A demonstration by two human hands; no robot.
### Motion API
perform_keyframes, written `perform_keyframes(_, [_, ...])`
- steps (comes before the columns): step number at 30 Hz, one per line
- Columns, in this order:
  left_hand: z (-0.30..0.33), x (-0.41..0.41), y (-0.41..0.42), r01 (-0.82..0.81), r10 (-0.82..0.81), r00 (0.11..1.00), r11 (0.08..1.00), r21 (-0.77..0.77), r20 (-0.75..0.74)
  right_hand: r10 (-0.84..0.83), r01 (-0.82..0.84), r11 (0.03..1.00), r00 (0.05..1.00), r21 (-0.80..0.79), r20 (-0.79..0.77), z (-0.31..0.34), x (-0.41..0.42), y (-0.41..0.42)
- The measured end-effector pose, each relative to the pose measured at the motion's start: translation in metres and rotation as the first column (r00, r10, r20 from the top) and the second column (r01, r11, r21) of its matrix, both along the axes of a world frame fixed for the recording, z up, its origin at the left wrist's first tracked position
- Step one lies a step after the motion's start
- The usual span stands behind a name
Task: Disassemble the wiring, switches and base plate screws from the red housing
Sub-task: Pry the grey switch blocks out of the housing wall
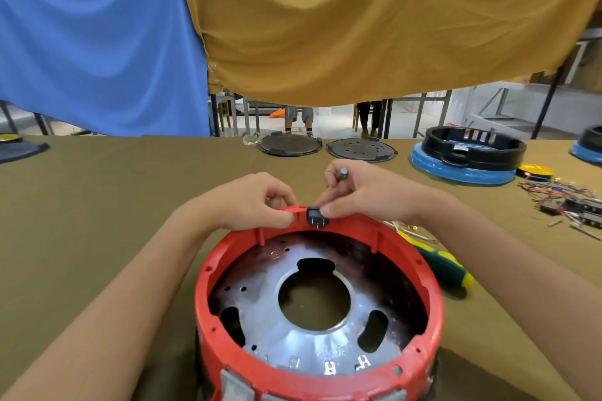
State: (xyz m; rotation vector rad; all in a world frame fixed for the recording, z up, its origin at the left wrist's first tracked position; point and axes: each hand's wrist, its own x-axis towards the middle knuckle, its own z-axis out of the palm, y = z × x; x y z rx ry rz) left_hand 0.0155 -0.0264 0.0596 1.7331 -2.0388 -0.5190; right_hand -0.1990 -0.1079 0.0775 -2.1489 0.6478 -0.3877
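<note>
Switch: black, seated in far wall of housing, terminals pointing inward toward plate. Housing near front edge of desk.
Right hand: nearer; fingertips pinch switch from right, small metal tool held in curled fingers above.
Left hand: fingers curled on red rim just left of switch, bracing.
Judgement: switch must pass through wall; rim slot only obstruction.
Screwdriver: right of housing. Wires: right edge. Black discs: far edge.

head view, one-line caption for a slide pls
Both hands work a small black switch at the round red plastic housing's far rim.
</note>
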Motion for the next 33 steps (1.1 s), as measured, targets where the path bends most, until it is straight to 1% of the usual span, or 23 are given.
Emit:
perform_keyframes(2, [-0.003,-0.003,-0.002,-0.014,0.014,1.0,1.0,-0.019,0.014,-0.055,0.053,0.989,0.998,-0.137,-0.007,-0.001,0.007,0.005])
perform_keyframes(4, [-0.004,-0.004,-0.003,-0.017,0.018,1.0,0.999,-0.037,0.015,-0.103,0.11,0.974,0.994,-0.196,0.048,-0.008,0.012,0.008])
perform_keyframes(6, [-0.005,-0.007,-0.003,-0.013,0.013,1.0,0.999,-0.044,0.016,-0.134,0.154,0.978,0.981,-0.141,0.139,-0.017,0.013,0.01])
perform_keyframes(8, [-0.006,-0.008,-0.004,-0.009,0.01,1.0,0.999,-0.046,0.013,-0.148,0.169,0.98,0.971,-0.104,0.188,-0.021,0.011,0.008])
perform_keyframes(11, [-0.007,-0.01,-0.005,0.001,0.001,0.999,0.998,-0.063,0.038,-0.119,0.151,0.97,0.979,-0.193,0.166,-0.024,0.009,0.005])
perform_keyframes(14, [-0.006,-0.01,-0.006,-0.017,0.023,0.998,0.995,-0.097,0.058,-0.072,0.105,0.967,0.987,-0.231,0.145,-0.025,0.01,0.005])
perform_keyframes(20, [-0.004,-0.014,-0.001,-0.051,0.071,0.982,0.992,-0.118,0.173,0.004,0.006,0.957,0.999,-0.29,0.033,-0.021,0.012,0.007])
perform_keyframes(22, [-0.006,-0.016,-0.001,-0.055,0.084,0.976,0.988,-0.142,0.203,0.022,-0.032,0.953,0.999,-0.302,-0.034,-0.018,0.015,0.008])
perform_keyframes(24, [-0.008,-0.014,0.001,-0.052,0.072,0.984,0.991,-0.124,0.164,0.036,-0.068,0.944,0.994,-0.322,-0.105,-0.016,0.021,0.009])
perform_keyframes(27, [-0.009,-0.01,0.004,-0.023,0.028,0.997,0.997,-0.069,0.072,0.029,-0.087,0.925,0.987,-0.37,-0.16,-0.015,0.028,0.009])
perform_keyframes(30, [-0.009,-0.007,0.005,-0.01,0.008,0.998,0.999,-0.037,-0.062,0.034,-0.081,0.921,0.991,-0.381,-0.13,-0.019,0.028,0.008])
perform_keyframes(33, [-0.011,-0.001,0.005,0.024,-0.026,0.991,1.0,-0.015,-0.134,0.046,-0.073,0.929,0.996,-0.363,-0.082,-0.019,0.026,0.006])
